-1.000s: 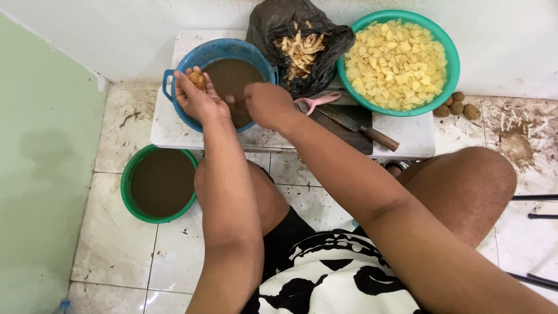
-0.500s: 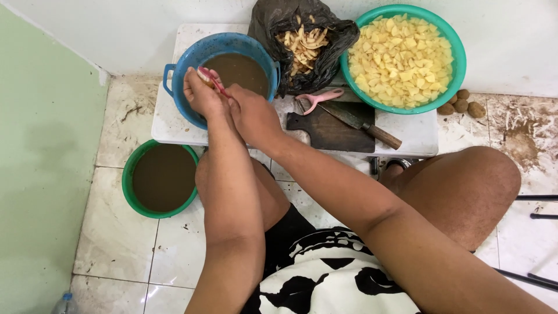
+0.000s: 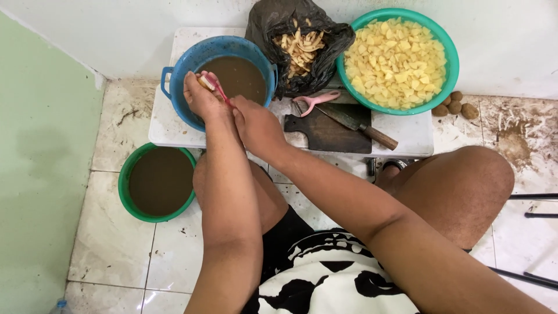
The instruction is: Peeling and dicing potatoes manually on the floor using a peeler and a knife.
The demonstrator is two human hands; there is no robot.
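My left hand (image 3: 200, 99) holds a small potato (image 3: 204, 82) over the near rim of a blue pot (image 3: 174, 75) filled with brown water. My right hand (image 3: 258, 125) is closed on a pink peeler (image 3: 220, 91), whose tip rests against the potato. The two hands touch at the pot's front edge. The pot stands on a low white table (image 3: 407, 134).
On the table are a black bag of peels (image 3: 302, 46), a green bowl (image 3: 444, 87) of cut potato pieces, a dark cutting board (image 3: 325, 136), a knife (image 3: 360, 125) and a second pink peeler (image 3: 317, 102). A green bowl of brown water (image 3: 125, 186) and several unpeeled potatoes (image 3: 454, 108) sit on the floor.
My right hand moved left from above the pot to meet my left hand, and the peeler now lies against the potato. My left hand stayed at the pot's rim.
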